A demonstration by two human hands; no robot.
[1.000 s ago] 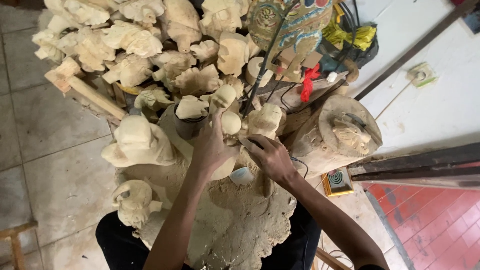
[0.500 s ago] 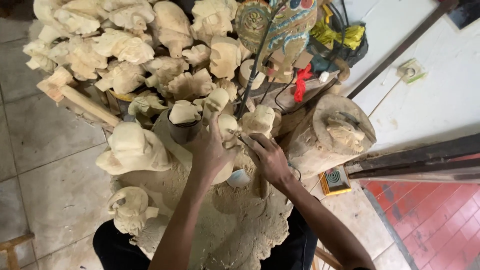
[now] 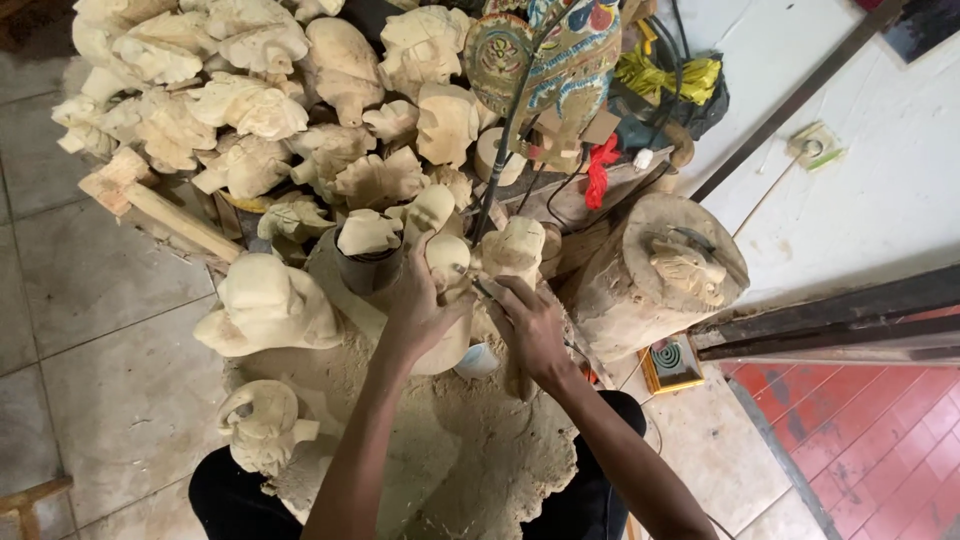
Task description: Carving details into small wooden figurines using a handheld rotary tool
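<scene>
Carved wooden head (image 3: 447, 262), pale and unpainted, sits at the centre of the view on the sawdust-covered lap cloth (image 3: 480, 450), clasped from the left by the left hand (image 3: 420, 310). That grip is clenched around the lower part of the carving. The right hand (image 3: 530, 325) is closed on a slim carving tool (image 3: 478, 284), its tip set against the side of the head.

Compared with the two earlier views, both hands and the carving hold the same relation; only the camera has drifted slightly. The tool remains at the same spot on the wood, which suggests that cutting continues at one detail rather than moving on to a new area.

Hidden or unclear:
- The tool's blade is mostly covered by the right fingers; its shape cannot be told.
- The face of the carving is turned away and masked by the left hand.
- A small white-and-blue object (image 3: 478, 360) below the right hand is partly covered; its kind cannot be told.
- The knees are cut off at the lower edge.

Further out, a rough figure (image 3: 265, 430) and a larger blank (image 3: 265, 300) lie to the left. A wooden stump (image 3: 650, 280) stands to the right. Beyond, a pile of unfinished carvings (image 3: 250, 110) and a painted mask (image 3: 560, 60) fill the top of the view.
</scene>
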